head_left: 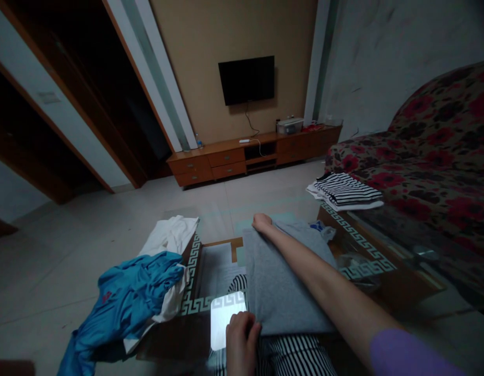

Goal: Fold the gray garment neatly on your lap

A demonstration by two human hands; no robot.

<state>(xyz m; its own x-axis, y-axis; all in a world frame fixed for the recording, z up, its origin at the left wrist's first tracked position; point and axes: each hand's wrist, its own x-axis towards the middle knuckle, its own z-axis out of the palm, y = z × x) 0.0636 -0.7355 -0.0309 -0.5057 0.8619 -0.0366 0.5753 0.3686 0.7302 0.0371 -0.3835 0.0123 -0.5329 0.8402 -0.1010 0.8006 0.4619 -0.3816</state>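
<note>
A grey garment (288, 297), folded into a rough rectangle, lies flat on the glass coffee table (222, 261) in front of me. My left hand (242, 334) is closed on its near left corner, fingers curled over the edge. Stretched across the cloth, my right arm reaches to the far left corner, where my right hand (262, 223) grips the fabric in a closed fist. Whether it is a shirt or another piece of clothing, I cannot tell. A bright rectangular reflection shows on the glass beside my left hand.
A crumpled blue garment (136, 287) and white clothes (173, 235) hang over the table's left side. Folded striped clothes (347, 189) are stacked at the far right corner, near a floral sofa (429, 141). Clear plastic bags (323, 230) lie right of the grey cloth. A TV cabinet (226, 163) stands beyond.
</note>
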